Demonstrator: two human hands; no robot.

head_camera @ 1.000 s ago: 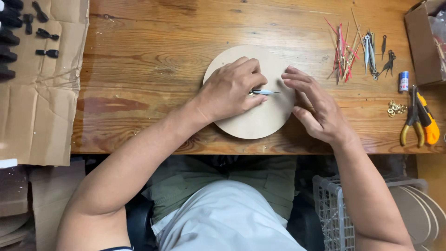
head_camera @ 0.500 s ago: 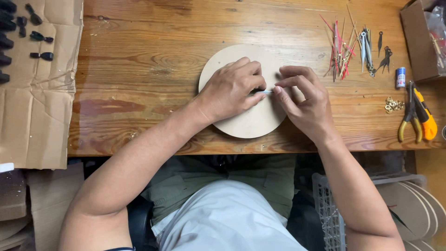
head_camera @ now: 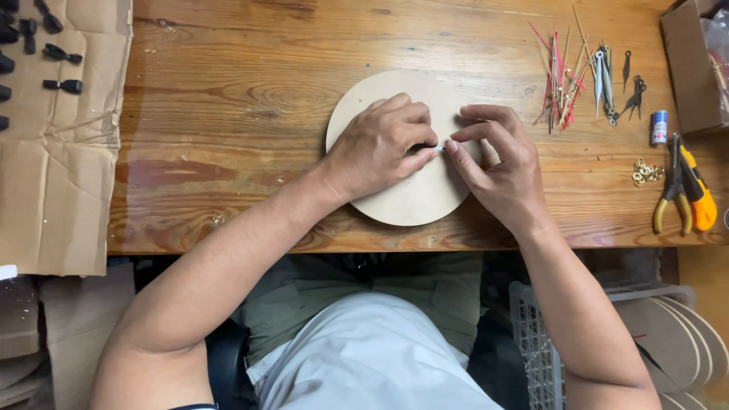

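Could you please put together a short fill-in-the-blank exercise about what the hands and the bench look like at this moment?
1. Both hands rest on a ____ wooden disc.
2. The left hand and the right hand meet at a small part near the disc's ____.
3. The pliers with yellow handles lie to the ____ of the disc.
4. The small black parts lie on a sheet of ____.

Missing words: round; centre; right; cardboard

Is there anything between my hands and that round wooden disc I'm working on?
Nothing visible. The left hand rests flat on the round wooden disc, and the right hand meets it at the middle, both pinching a small thin piece. The pliers lie off to the right.
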